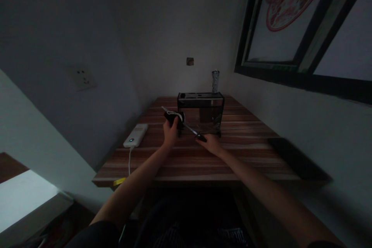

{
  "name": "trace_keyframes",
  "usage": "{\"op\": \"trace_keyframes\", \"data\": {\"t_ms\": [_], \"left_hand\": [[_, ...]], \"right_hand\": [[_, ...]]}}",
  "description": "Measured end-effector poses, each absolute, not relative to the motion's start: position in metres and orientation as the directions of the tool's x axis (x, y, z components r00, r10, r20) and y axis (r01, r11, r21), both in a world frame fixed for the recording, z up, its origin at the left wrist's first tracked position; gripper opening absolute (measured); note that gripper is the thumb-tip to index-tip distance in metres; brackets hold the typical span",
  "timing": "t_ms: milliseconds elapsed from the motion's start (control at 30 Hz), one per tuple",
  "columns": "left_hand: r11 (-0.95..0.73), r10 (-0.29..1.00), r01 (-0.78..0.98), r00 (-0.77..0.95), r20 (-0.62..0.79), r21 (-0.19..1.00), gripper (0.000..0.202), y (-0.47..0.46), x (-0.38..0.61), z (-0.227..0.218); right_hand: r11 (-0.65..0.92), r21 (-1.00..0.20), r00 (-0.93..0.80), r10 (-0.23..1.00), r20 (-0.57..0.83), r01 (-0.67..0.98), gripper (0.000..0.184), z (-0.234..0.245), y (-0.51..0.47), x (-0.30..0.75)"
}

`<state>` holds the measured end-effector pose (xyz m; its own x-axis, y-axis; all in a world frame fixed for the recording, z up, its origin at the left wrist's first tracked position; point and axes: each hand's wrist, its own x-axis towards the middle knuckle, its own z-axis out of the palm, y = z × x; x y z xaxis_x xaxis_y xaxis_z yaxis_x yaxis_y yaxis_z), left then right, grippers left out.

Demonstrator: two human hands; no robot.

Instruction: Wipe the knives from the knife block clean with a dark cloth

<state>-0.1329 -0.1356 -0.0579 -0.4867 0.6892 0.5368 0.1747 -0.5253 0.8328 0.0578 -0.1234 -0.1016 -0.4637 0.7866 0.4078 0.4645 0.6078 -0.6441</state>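
Note:
My left hand (170, 131) is closed around a small black object (172, 117) with a thin white edge or cord on it; its kind is too dark to make out. My right hand (211, 143) grips the black handle of a tool that looks like a screwdriver (192, 129). Its thin metal shaft points up and left to the black object, and a pale tip in line with it shows on the far side. Both hands are above the table, just in front of a clear box with a black frame (200, 100).
The wood-grain table (186, 162) meets walls at the back. A foil-wrapped cylinder (215, 81) rises at the box's back right. On the left lies a white power bank (136, 135) with a cable (130, 161). A dark flat object (296, 157) lies at the right edge.

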Motion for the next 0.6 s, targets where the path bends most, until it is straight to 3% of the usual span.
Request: {"op": "trace_keyframes", "data": {"t_ms": [333, 600], "left_hand": [[-0.431, 0.865, 0.192, -0.189, 0.464, 0.882, 0.029, -0.146, -0.101, -0.081], [-0.398, 0.908, 0.164, -0.073, 0.413, 0.903, 0.029, -0.149, -0.096, -0.079]], "right_hand": [[0.601, -0.671, -0.461, 0.788, 0.407, 0.434, 0.019, -0.101, -0.122, 0.059], [0.584, -0.677, -0.467, 0.798, 0.38, 0.447, 0.016, -0.1, -0.123, 0.061]]}}
